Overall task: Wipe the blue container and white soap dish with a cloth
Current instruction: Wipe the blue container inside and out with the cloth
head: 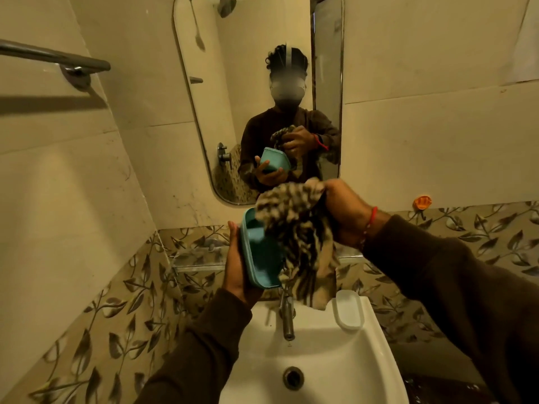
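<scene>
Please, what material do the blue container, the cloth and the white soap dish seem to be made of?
Blue container: likely plastic; smooth matte walls, moulded rim.
Cloth: soft woven fabric, striped; it drapes and folds.
Soap dish: white, smooth, rounded; plastic or ceramic, cannot tell.

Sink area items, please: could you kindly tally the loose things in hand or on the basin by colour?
Blue: 1, the blue plastic container gripped in the left hand.
White: 1, the white oblong soap dish on the white ceramic basin.
Striped: 1, the brown-and-cream striped cloth held by the right hand.
Total: 3
</scene>
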Action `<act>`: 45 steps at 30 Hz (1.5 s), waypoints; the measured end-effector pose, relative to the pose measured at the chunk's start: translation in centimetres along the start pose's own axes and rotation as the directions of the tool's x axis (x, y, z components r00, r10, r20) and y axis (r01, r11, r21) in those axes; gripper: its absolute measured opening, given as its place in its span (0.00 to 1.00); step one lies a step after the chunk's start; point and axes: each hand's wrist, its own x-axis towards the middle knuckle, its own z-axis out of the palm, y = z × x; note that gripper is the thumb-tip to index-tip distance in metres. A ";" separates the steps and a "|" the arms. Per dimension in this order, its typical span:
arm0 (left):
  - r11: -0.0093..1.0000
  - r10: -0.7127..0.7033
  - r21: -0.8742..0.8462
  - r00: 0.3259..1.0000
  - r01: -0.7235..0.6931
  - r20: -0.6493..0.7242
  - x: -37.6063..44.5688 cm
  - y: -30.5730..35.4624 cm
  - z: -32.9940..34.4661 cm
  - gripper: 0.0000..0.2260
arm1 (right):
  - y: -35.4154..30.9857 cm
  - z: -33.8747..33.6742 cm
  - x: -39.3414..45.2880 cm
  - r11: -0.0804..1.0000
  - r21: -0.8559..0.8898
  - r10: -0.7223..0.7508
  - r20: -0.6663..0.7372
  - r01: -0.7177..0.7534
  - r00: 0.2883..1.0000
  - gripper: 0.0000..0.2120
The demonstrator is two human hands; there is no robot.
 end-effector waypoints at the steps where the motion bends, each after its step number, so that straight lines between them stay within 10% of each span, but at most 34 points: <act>1: 1.000 0.007 -0.021 1.000 -0.007 0.009 -0.1 0.0 -0.4 0.34 | -0.7 0.0 -0.4 0.995 0.090 -0.038 0.007 0.037 0.999 0.17; 7: 0.999 0.008 0.040 0.983 -0.016 0.185 -1.4 1.5 0.0 0.33 | -3.3 -1.4 -0.7 0.921 0.324 -0.212 -0.049 0.216 0.976 0.22; 12: 0.999 0.029 0.036 0.999 -0.031 0.029 -1.0 1.2 -0.1 0.31 | -3.6 -1.6 -0.5 0.880 0.386 -0.287 -0.033 0.277 0.957 0.20; 18: 0.997 0.076 0.020 0.993 -0.074 -0.087 0.1 -0.1 -0.7 0.33 | -0.7 0.1 -0.2 0.973 -0.140 -0.202 -0.144 0.183 0.969 0.17; 23: 0.998 0.061 0.021 0.993 -0.059 -0.098 0.3 -1.1 0.0 0.32 | 2.3 1.6 0.8 0.510 -0.859 -0.329 -0.154 0.038 0.932 0.09; 27: 0.996 0.085 0.051 0.981 -0.077 -0.174 0.5 -1.9 0.6 0.32 | 4.3 2.7 2.5 0.120 -0.993 -0.404 -0.038 0.012 0.914 0.11; 45: 0.999 0.029 0.029 0.986 -0.025 -0.161 -0.7 -0.2 -1.6 0.36 | 4.1 3.4 1.2 -0.131 -0.920 0.195 0.341 0.368 0.920 0.12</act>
